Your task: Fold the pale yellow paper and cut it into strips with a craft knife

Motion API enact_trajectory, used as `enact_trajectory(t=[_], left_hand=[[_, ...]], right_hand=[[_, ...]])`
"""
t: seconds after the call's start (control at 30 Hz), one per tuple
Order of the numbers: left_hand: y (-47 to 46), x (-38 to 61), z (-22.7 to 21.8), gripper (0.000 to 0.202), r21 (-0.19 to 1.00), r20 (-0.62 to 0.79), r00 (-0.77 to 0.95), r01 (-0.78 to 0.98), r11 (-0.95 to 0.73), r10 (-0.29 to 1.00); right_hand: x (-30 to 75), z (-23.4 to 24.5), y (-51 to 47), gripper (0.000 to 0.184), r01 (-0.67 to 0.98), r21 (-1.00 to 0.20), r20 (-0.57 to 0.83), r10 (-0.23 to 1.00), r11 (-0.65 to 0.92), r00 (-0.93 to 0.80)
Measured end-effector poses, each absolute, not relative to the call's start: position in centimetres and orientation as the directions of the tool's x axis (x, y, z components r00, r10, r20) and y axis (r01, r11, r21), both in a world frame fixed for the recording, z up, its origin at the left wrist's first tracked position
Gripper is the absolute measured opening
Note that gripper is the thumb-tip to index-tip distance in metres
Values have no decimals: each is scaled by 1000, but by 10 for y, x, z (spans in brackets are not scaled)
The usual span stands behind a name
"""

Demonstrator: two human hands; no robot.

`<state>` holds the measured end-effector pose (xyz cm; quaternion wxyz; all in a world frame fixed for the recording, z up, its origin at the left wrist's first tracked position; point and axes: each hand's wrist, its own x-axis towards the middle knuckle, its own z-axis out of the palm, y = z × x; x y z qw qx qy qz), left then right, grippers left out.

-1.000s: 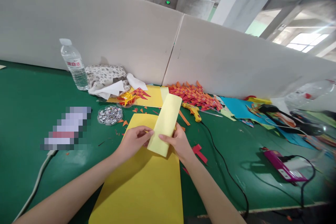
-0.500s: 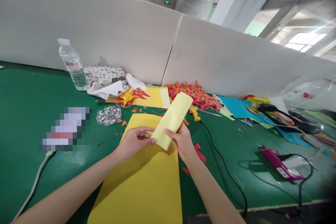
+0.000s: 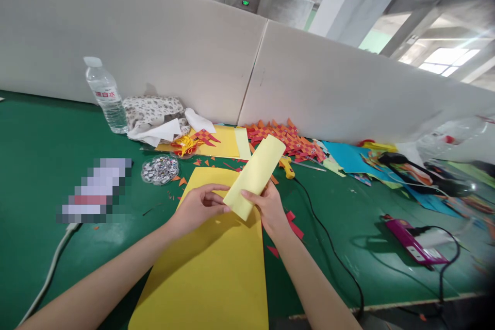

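A folded strip of pale yellow craft paper (image 3: 260, 172) is held up at a slant above the work area. My right hand (image 3: 269, 207) grips its lower right edge, thumb on the front and the other fingers behind. At the lower left corner, my left hand (image 3: 203, 203) has its thumb tip and curved fingers around the edge; the fingertips are partly hidden by the paper. Beneath both hands lies a large sheet of deeper yellow craft paper (image 3: 216, 273), flat on the green table (image 3: 309, 289).
Behind stand a water bottle (image 3: 106, 95), a dish of googly eyes (image 3: 160, 169) and a pile of red-orange woven paper fish (image 3: 286, 139). A yellow glue gun (image 3: 286, 167) trails a black cord. At right is a purple power strip (image 3: 413, 242); a phone (image 3: 98, 188) lies left.
The folded paper has tilted very slightly and shifted a touch to the right in my hands. Both hands keep nearly the same places.
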<state>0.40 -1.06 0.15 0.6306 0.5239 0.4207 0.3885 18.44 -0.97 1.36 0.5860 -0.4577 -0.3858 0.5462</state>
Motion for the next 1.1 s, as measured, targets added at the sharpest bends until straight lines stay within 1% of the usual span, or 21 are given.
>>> enact_trajectory(t=[0.07,0.17,0.37,0.43,0.57,0.77,0.97,1.1], left_hand=[[-10,4,1,52,990,-97,331,-62,125,939],[-9,3,1,51,994,-84,318,-45,104,944],[-10,3,1,49,992,-104,333,-29,121,937],[-10,4,0,45,990,-124,339,-21,140,933],[-9,3,-3,33,989,-150,301,29,148,942],[-9,3,-5,28,992,-125,329,54,113,936],[-12,4,-2,20,988,-48,318,152,-1,947],[-17,4,2,28,956,3,392,269,-118,920]], right_hand=[[185,13,-10,59,-295,-954,-73,994,-45,83],[185,13,-11,60,-301,-951,-93,994,-73,53],[186,11,-10,61,-256,-966,-48,996,-27,75],[185,10,-9,61,-230,-973,-37,996,-17,82],[184,8,-9,61,-202,-979,-19,997,-3,77],[183,3,-7,62,-185,-983,-6,997,8,74],[181,5,-10,64,-179,-984,-10,1000,-6,23],[180,6,-13,64,-160,-987,-3,998,-14,-67]])
